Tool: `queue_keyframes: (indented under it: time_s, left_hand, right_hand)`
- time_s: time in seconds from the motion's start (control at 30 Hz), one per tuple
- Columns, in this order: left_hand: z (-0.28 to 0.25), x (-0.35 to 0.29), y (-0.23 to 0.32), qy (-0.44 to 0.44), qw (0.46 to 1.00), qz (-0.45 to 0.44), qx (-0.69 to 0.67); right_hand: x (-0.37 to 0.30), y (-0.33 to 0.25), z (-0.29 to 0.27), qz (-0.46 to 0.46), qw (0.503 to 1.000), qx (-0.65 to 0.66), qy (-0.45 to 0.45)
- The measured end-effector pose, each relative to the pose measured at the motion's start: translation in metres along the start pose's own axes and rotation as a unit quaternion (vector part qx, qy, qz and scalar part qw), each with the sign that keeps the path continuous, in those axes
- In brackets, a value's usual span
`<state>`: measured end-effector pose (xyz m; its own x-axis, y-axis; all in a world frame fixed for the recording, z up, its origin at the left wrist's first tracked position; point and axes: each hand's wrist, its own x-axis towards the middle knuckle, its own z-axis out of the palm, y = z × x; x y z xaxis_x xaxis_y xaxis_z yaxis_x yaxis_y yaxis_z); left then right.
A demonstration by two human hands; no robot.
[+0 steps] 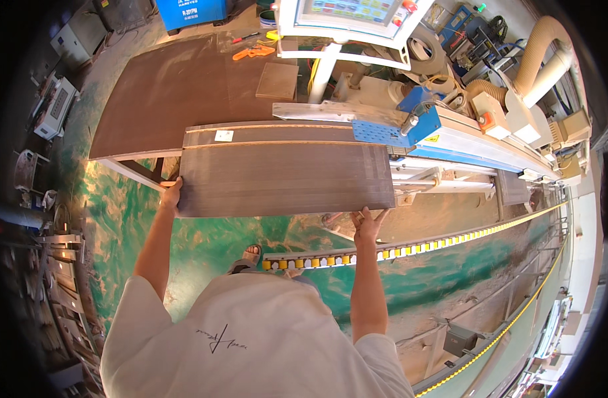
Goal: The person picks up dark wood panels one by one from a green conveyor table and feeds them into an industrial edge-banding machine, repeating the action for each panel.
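A wide, flat dark grey-brown panel (284, 179) lies in front of me, at the edge of a machine. My left hand (172, 192) is closed on its left end near the front corner. At the front edge, toward the right corner, my right hand (368, 225) holds the panel with its fingers apart; part of the grip is hidden under the edge. Along the panel's far side runs a narrow dark strip (271, 134) with light brown edges and a small white label (224, 136). A blue perforated plate (382, 132) sits over the strip's right end.
A brown tabletop (165, 93) carries orange-handled tool (253, 52) and a small board (277, 81). A control screen (350, 13) stands behind. The machine's rail (476, 159) runs right. A conveyor with yellow and white rollers (410, 249) crosses the green floor (204, 249) near my feet.
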<state>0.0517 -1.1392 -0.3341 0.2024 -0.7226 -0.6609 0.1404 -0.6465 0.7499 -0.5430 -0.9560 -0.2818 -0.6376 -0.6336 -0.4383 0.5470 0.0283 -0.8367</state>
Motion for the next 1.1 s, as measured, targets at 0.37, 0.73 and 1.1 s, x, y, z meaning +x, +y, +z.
queue_keyframes:
  time_s: [0.37, 0.73, 1.1]
  left_hand:
    - [0.099, -0.039, 0.01, -0.071, 0.996, -0.053, 0.005]
    - [0.212, -0.068, -0.02, -0.004, 0.999, -0.024, 0.044]
    - [0.31, -0.083, -0.046, -0.012, 1.0, -0.023, -0.01]
  right_hand:
    - [0.039, -0.039, -0.058, -0.021, 0.999, -0.018, -0.017]
    - [0.107, -0.102, -0.125, -0.04, 0.999, -0.031, -0.014]
    - [0.06, -0.123, -0.16, -0.028, 0.997, 0.061, 0.049]
